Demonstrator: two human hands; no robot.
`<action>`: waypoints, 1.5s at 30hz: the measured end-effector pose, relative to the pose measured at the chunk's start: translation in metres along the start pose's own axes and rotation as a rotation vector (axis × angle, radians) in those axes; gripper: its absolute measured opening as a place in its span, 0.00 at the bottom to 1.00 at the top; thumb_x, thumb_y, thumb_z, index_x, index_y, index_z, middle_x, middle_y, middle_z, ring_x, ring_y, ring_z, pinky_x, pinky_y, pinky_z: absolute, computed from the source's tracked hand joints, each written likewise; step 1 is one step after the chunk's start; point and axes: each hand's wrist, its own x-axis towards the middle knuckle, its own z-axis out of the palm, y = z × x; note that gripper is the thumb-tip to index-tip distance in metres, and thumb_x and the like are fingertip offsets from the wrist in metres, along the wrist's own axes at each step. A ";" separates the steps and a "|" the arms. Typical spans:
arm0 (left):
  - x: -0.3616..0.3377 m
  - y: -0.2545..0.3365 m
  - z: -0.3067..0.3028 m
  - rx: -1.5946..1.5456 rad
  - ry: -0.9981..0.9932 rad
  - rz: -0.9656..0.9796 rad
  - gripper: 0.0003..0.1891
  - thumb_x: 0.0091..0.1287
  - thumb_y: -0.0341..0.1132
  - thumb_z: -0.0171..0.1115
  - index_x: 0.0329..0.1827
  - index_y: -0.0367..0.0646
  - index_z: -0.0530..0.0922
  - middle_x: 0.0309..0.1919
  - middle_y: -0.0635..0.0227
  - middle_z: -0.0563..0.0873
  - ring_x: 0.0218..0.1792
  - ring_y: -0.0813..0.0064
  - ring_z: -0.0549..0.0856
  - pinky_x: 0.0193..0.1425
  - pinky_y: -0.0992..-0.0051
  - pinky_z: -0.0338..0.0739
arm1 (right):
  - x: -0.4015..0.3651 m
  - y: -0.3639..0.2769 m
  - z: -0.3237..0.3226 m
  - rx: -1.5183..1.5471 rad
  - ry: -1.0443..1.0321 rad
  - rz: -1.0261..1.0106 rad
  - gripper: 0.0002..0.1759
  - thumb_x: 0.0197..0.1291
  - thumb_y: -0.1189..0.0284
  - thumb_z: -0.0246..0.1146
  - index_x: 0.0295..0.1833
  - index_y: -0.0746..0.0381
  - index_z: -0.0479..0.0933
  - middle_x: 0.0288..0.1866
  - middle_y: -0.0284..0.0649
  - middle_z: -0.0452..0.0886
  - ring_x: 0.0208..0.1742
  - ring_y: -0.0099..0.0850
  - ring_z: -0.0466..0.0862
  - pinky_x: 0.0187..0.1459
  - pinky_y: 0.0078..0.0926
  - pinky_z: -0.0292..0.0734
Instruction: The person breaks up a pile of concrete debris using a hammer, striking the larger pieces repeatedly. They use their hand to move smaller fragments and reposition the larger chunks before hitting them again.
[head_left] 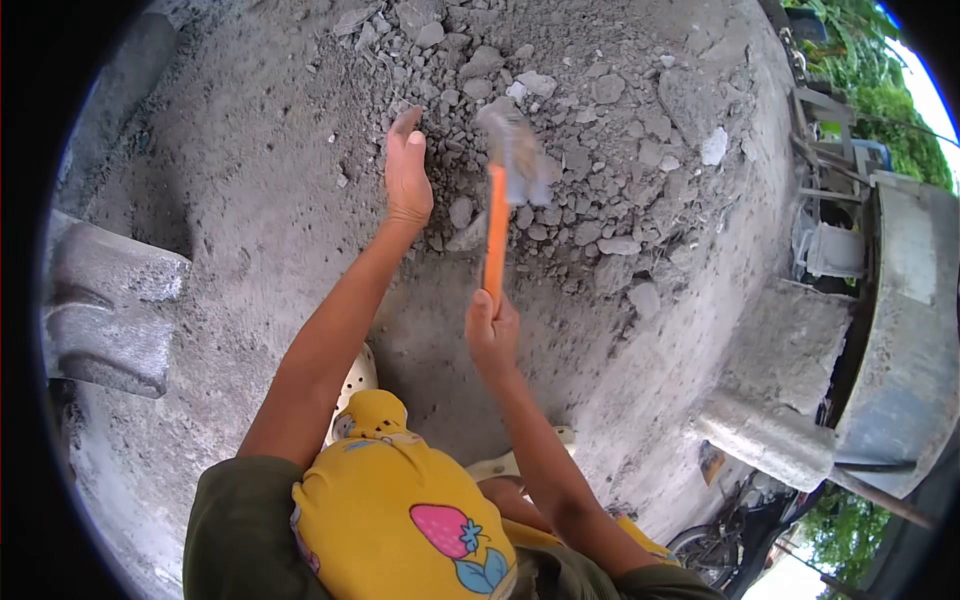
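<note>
In my right hand is a hammer, its orange handle gripped near the lower end. The grey metal head is blurred and stands over the rubble. My left hand is held out over the left edge of the rubble, seen edge-on with thumb and fingers stretched upward and nothing visible in it. Broken grey rubble, stones and crumbled lumps in a loose heap, spreads around and beyond both hands. One paler stone lies just past the hammer head.
A curved concrete piece stands at the left. On the right are a concrete block, a grey metal panel, a white plastic chair and a motorcycle. My light-coloured perforated shoe shows below my left forearm.
</note>
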 end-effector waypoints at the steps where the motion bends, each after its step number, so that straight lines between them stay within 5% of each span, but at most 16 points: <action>1: -0.002 -0.002 0.003 -0.001 -0.011 -0.005 0.28 0.66 0.48 0.40 0.59 0.31 0.62 0.58 0.54 0.68 0.61 0.63 0.65 0.66 0.69 0.54 | -0.002 0.022 0.008 -0.023 -0.054 0.153 0.34 0.59 0.40 0.42 0.21 0.61 0.67 0.11 0.31 0.64 0.12 0.20 0.63 0.14 0.19 0.58; 5: -0.005 -0.003 0.007 -0.061 -0.031 -0.021 0.29 0.67 0.50 0.42 0.58 0.31 0.63 0.58 0.53 0.67 0.62 0.63 0.65 0.67 0.68 0.52 | -0.002 -0.011 0.001 0.176 -0.186 0.440 0.34 0.59 0.39 0.40 0.24 0.61 0.66 0.11 0.31 0.63 0.10 0.22 0.64 0.14 0.20 0.60; 8: 0.006 0.000 0.008 -0.243 -0.065 -0.041 0.28 0.67 0.49 0.42 0.59 0.31 0.62 0.58 0.53 0.67 0.62 0.62 0.65 0.68 0.67 0.52 | 0.008 -0.050 -0.013 0.277 -0.118 0.424 0.36 0.57 0.36 0.39 0.27 0.62 0.66 0.12 0.32 0.64 0.12 0.24 0.66 0.15 0.21 0.62; 16: 0.008 0.018 0.013 0.032 0.021 0.080 0.29 0.65 0.50 0.41 0.60 0.33 0.64 0.59 0.55 0.67 0.63 0.61 0.62 0.67 0.66 0.51 | 0.069 -0.104 -0.039 0.586 0.269 -0.484 0.39 0.51 0.31 0.41 0.30 0.61 0.64 0.17 0.37 0.67 0.17 0.28 0.68 0.21 0.26 0.68; 18: 0.010 0.028 0.012 0.249 0.027 0.162 0.30 0.65 0.50 0.40 0.60 0.33 0.64 0.59 0.52 0.68 0.63 0.58 0.62 0.67 0.65 0.50 | 0.062 -0.050 -0.028 0.273 0.258 -0.282 0.36 0.54 0.35 0.43 0.27 0.61 0.65 0.15 0.36 0.67 0.14 0.27 0.68 0.18 0.24 0.66; 20: 0.012 0.022 0.012 0.287 0.000 0.155 0.30 0.65 0.51 0.40 0.60 0.33 0.64 0.59 0.51 0.68 0.64 0.56 0.61 0.68 0.64 0.49 | 0.052 -0.018 -0.007 0.074 0.028 0.240 0.33 0.57 0.39 0.44 0.23 0.60 0.65 0.12 0.34 0.66 0.10 0.26 0.66 0.14 0.22 0.63; 23: 0.017 0.006 0.009 0.362 -0.043 0.118 0.30 0.65 0.51 0.40 0.60 0.32 0.64 0.59 0.49 0.67 0.64 0.55 0.60 0.68 0.64 0.46 | 0.053 -0.016 -0.003 0.157 -0.118 0.470 0.33 0.59 0.39 0.43 0.21 0.60 0.65 0.10 0.33 0.64 0.07 0.24 0.64 0.10 0.21 0.60; 27: 0.008 0.011 -0.004 0.332 -0.101 0.102 0.30 0.65 0.50 0.40 0.61 0.32 0.63 0.59 0.49 0.68 0.64 0.55 0.61 0.68 0.63 0.47 | 0.047 -0.076 -0.015 0.378 -0.098 0.482 0.36 0.57 0.36 0.40 0.24 0.61 0.67 0.12 0.34 0.67 0.09 0.23 0.66 0.13 0.19 0.62; 32: 0.005 -0.005 -0.002 0.277 -0.037 0.161 0.28 0.65 0.46 0.43 0.60 0.32 0.64 0.58 0.50 0.69 0.61 0.55 0.64 0.66 0.64 0.52 | 0.063 -0.137 -0.059 0.479 0.094 -0.121 0.40 0.54 0.32 0.33 0.28 0.62 0.64 0.14 0.35 0.64 0.15 0.28 0.68 0.22 0.25 0.67; 36: 0.004 -0.001 -0.001 0.353 -0.058 0.198 0.27 0.65 0.45 0.43 0.59 0.32 0.65 0.57 0.50 0.70 0.61 0.54 0.65 0.66 0.64 0.53 | 0.083 -0.118 -0.048 0.438 0.358 -0.465 0.35 0.54 0.35 0.44 0.26 0.61 0.64 0.13 0.34 0.64 0.15 0.26 0.67 0.21 0.23 0.66; 38: 0.005 -0.004 -0.001 0.331 -0.053 0.182 0.27 0.65 0.46 0.43 0.59 0.32 0.65 0.57 0.50 0.70 0.60 0.54 0.65 0.65 0.64 0.53 | 0.086 -0.055 -0.037 0.159 0.283 -0.213 0.34 0.55 0.37 0.46 0.23 0.61 0.64 0.12 0.32 0.63 0.12 0.25 0.66 0.17 0.20 0.64; 40: 0.003 0.001 -0.002 0.307 -0.047 0.146 0.28 0.65 0.47 0.42 0.59 0.32 0.65 0.57 0.49 0.69 0.61 0.54 0.65 0.65 0.64 0.54 | 0.091 -0.038 -0.030 0.085 -0.014 0.460 0.35 0.57 0.37 0.43 0.21 0.60 0.63 0.10 0.31 0.63 0.09 0.24 0.65 0.14 0.19 0.61; 45: 0.002 0.004 -0.018 0.256 -0.118 0.141 0.28 0.65 0.47 0.43 0.59 0.30 0.64 0.58 0.49 0.69 0.61 0.56 0.65 0.66 0.67 0.54 | 0.067 -0.060 -0.030 0.427 -0.051 0.498 0.37 0.56 0.34 0.35 0.24 0.60 0.64 0.11 0.33 0.63 0.09 0.28 0.66 0.14 0.25 0.64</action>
